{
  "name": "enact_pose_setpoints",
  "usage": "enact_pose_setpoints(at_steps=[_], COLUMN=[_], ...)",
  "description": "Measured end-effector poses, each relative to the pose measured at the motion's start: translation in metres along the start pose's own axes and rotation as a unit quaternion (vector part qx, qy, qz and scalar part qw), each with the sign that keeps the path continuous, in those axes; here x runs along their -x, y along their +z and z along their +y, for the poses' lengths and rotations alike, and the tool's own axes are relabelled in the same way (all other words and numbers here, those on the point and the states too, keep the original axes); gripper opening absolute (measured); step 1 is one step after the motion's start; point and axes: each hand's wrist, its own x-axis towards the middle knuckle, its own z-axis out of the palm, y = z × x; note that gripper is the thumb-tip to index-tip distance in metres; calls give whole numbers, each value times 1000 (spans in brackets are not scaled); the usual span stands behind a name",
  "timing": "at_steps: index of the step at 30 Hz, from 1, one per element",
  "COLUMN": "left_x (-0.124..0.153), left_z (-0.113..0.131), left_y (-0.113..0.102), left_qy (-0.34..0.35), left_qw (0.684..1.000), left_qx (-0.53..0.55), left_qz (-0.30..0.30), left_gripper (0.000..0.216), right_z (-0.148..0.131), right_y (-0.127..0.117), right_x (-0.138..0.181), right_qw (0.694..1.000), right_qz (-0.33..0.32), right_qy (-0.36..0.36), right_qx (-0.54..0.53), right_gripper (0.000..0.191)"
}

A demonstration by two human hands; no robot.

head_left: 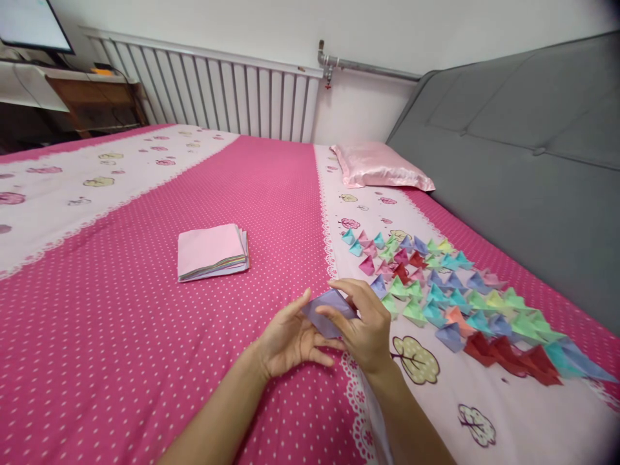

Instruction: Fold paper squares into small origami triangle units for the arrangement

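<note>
A folded piece of light purple paper (325, 311) is up in front of me, above the bed. My right hand (368, 323) pinches it between thumb and fingers along its right side. My left hand (293, 336) is palm up with its fingers spread, just left of and beneath the paper. Its thumb tip is at the paper's left corner; whether it presses there I cannot tell. A stack of coloured square paper (210, 250), pink on top, lies ahead to the left. Several small folded paper boats (448, 297) in many colours stand in rows on the right.
A pink dotted bedspread (145, 323) with pale printed bands spreads under everything. At the far right lie a pink pillow (380, 166) and a grey headboard (518, 135). A white radiator (217, 90) lines the wall, and a desk with a monitor (33, 26) is far left.
</note>
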Motion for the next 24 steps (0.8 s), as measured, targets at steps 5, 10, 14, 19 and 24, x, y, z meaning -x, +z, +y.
enact_pose_setpoints(at_steps=[5,10,14,19,24], left_x=[-1,-1,-2,-3,-1], left_z=[0,0,0,2,5], left_y=[-1,0,1,1,0], left_qy=[10,49,86,137,212], left_qw=[1000,998,994,986,969], left_qx=[9,26,38,64,91], left_qz=[12,34,50,73,95], left_gripper=[49,40,40,39,58], right_z=[1,2,1,-2,-1], right_y=[0,0,1,0,2], right_x=[-1,-1,-2,-3,-3], right_qw=[1000,998,997,994,991], right_qz=[-22,-46,-53,-63,-74], right_qy=[-13,-35,-44,-70,-100], right_qx=[10,25,38,50,55], right_gripper=[36,47,49,33,22])
